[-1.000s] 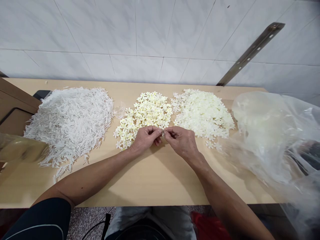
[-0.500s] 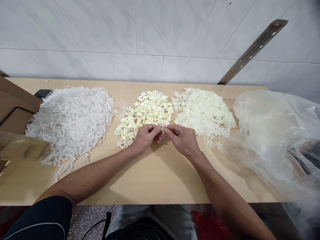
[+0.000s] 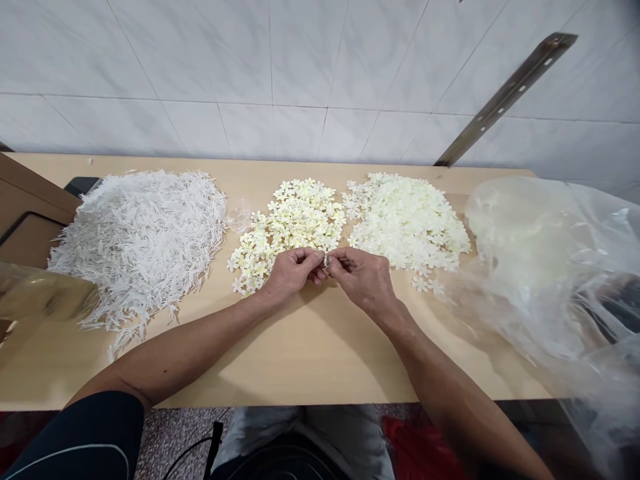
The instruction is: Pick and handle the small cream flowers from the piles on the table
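Observation:
My left hand (image 3: 295, 275) and my right hand (image 3: 364, 275) meet over the front of the table's middle. Thumb and fingertips of each are pinched together on a small artificial flower (image 3: 327, 260), whose pale bit barely shows between them; its details are mostly hidden. Just behind the hands lies a pile of small cream flowers with yellow centres (image 3: 300, 217). Flat whitish flower pieces (image 3: 413, 220) are heaped to the right of it. On the left is a large mound of thin white stems (image 3: 145, 233).
A clear plastic bag (image 3: 540, 247) with pale contents covers the table's right end. At the left edge stand a cardboard box (image 3: 30, 200) and a roll of yellowish tape (image 3: 50, 293). A slotted metal bracket (image 3: 505, 100) leans out from the tiled wall (image 3: 300, 53).
The view has shifted very slightly. Both hands keep the same pinch at the same spot, and the piles look unchanged.

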A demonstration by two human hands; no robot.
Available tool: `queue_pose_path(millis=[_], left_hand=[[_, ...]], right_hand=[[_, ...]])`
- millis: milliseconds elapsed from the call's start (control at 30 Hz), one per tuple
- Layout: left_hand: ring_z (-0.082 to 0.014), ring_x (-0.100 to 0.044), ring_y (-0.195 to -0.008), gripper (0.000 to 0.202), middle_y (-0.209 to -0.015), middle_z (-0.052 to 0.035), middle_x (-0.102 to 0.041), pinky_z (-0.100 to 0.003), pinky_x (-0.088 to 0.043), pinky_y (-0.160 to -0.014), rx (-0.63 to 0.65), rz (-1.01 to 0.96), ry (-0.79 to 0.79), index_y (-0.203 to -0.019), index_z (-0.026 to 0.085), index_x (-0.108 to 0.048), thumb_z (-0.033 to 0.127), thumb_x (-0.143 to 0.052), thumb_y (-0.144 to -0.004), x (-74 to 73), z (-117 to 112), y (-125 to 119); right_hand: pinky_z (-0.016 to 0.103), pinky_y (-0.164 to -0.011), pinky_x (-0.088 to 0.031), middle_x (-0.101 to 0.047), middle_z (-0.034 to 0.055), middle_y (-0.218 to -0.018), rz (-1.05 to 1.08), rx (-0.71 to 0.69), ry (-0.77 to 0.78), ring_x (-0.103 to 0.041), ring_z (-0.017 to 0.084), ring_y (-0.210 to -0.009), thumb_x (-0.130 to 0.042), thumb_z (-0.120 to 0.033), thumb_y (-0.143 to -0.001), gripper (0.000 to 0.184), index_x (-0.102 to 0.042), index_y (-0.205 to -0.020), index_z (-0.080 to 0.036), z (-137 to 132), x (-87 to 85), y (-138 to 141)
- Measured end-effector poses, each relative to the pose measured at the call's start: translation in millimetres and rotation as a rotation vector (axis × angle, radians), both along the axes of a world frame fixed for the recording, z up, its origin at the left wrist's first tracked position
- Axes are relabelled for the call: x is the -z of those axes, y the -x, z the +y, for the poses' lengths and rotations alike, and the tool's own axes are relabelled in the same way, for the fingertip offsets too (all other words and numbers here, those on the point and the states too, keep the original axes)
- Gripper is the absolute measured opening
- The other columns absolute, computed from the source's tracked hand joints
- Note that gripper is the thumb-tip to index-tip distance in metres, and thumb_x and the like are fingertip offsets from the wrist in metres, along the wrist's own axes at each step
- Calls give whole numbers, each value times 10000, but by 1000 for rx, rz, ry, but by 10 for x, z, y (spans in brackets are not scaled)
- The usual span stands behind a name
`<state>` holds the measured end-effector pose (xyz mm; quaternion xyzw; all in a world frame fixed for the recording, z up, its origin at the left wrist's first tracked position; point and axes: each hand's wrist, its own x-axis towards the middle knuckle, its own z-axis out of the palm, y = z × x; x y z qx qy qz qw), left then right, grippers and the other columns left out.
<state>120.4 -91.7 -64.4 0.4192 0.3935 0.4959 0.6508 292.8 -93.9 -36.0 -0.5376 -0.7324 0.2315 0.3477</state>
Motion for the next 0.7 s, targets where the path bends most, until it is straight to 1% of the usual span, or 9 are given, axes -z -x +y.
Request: queue_pose_path(millis=[167,300,400,467,533,633,700], left_hand=[[-120,-656,-622,340,-713,-64,-720,-230,-545,-608,35,-59,31,-828,119,-751,452,-814,-848,-5,-16,-4],[-117,-645,-610,325,-697,-65,-719,-236,-552,-623,46,-61,67,-882,101,-776,400,-864,-792,-58,-36,-17],[-111,-629,-592,343,-687,-64,-717,-239,-547,-618,38,-55,80,-894,90,-781,391,-882,-764,-94,-44,-25],[-109,-623,-589,353,-687,-62,-716,-240,-540,-616,38,-58,74,-890,89,-780,399,-884,-759,-96,-40,-22],[-113,-628,-603,358,-702,-68,-721,-242,-537,-621,46,-64,62,-888,90,-781,412,-878,-767,-82,-29,-14],[-123,-640,-630,370,-740,-83,-735,-247,-536,-631,51,-78,57,-923,90,-788,424,-864,-785,-49,-8,2],[-123,-638,-632,378,-753,-88,-739,-248,-534,-632,51,-88,66,-950,88,-791,426,-855,-794,-30,4,11]], right_hand=[[282,-640,-502,-762,11,-720,-45,71,-51,-644,164,-613,-624,-216,-881,164,-786,-853,-217,-7,-2,23],[285,-674,-523,-781,24,-760,-51,90,-76,-682,172,-653,-621,-215,-881,168,-789,-877,-207,-3,2,35],[284,-684,-542,-788,22,-771,-29,101,-77,-709,178,-676,-628,-216,-879,162,-789,-900,-208,8,19,30],[282,-668,-553,-785,16,-754,1,101,-45,-720,181,-670,-637,-224,-883,150,-785,-899,-211,24,42,14],[288,-661,-575,-785,16,-747,67,81,23,-741,191,-678,-647,-262,-908,146,-783,-913,-211,48,70,-12],[321,-723,-627,-807,31,-806,193,1,133,-788,221,-757,-652,-353,-957,196,-788,-967,-212,79,102,-59],[349,-778,-643,-821,41,-864,218,-50,153,-802,240,-820,-671,-401,-965,227,-797,-1017,-219,84,108,-83]])
